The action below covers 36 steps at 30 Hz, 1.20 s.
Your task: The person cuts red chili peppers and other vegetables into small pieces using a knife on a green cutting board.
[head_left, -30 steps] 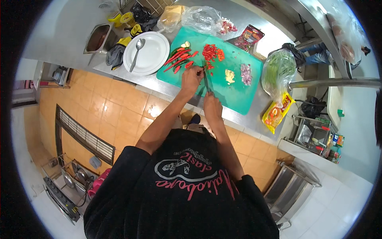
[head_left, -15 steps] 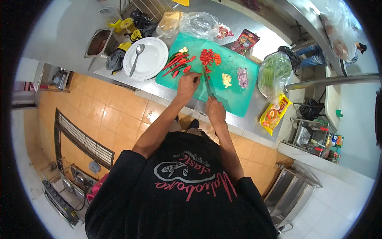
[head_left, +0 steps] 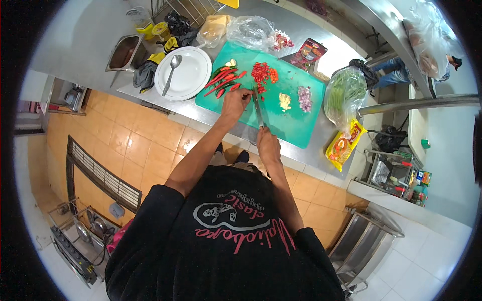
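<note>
On the green cutting board [head_left: 236,57], my right hand [head_left: 268,145] grips the handle of a knife [head_left: 259,111], its blade pointing away from me. Just left of the blade, my left hand [head_left: 235,104] has its fingers curled together; what they hold is hidden. Whole and cut red chilies [head_left: 221,80] lie beyond and left of that hand, with peeled garlic cloves [head_left: 231,63] above them. A heap of chopped red chili [head_left: 260,72] sits past the knife tip. To the right are chopped garlic [head_left: 285,102] and diced shallot [head_left: 305,99].
A white plate [head_left: 190,85] with a spoon [head_left: 172,75] stands left of the board. Behind are clear plastic bags [head_left: 251,31] and a seasoning packet [head_left: 310,52]. Bagged green vegetables [head_left: 346,93] and a yellow noodle packet [head_left: 346,145] lie right. Another person's legs [head_left: 394,70] show far right.
The knife blade has shifted slightly left, closer to my left fingers, and its broad side shows more. My right hand has moved a little left and toward me.
</note>
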Tool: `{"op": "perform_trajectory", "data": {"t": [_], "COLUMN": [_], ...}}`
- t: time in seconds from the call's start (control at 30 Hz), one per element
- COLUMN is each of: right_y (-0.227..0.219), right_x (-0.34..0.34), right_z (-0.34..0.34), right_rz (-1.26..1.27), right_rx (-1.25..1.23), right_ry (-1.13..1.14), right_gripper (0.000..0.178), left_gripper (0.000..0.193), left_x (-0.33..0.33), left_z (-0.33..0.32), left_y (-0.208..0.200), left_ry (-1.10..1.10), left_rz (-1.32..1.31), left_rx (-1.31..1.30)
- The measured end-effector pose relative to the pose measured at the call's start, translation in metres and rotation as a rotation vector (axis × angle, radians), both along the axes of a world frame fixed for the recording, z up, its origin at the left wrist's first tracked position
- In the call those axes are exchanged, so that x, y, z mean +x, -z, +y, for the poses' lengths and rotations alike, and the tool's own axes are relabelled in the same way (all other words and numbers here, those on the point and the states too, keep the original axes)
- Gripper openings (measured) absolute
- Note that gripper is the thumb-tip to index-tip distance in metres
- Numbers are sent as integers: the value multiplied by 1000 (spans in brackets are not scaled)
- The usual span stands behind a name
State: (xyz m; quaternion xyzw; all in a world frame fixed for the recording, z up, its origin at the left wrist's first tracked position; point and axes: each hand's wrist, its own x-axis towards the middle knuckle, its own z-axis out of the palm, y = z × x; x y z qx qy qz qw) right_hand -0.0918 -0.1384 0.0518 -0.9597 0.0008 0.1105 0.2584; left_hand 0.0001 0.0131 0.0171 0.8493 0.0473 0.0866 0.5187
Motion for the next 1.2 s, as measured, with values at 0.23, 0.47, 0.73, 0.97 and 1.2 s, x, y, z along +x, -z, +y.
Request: {"op": "perform_trajectory", "data": {"t": [0.23, 0.47, 0.73, 0.97, 1.2], "right_y": [6, -4, 11, 5, 20], "right_x": [-2, 4, 37, 11, 28], "right_z": [-2, 8, 30, 19, 25], "right_rz": [0, 90, -26, 102, -91], "right_rx": [-27, -42, -54, -68, -93], "right_ry": [-33, -12, 8, 33, -5], "right_gripper": [38, 38, 34, 34, 34], "left_gripper": [14, 17, 21, 16, 14], "left_x": [3, 7, 5, 4, 5], "left_z": [2, 3, -1, -1, 1], "left_y": [2, 4, 1, 5, 7], "left_ry": [31, 24, -16, -46, -23], "left_rz": [-42, -67, -23, 4, 3], "left_rx": [38, 90, 108, 117, 69]}}
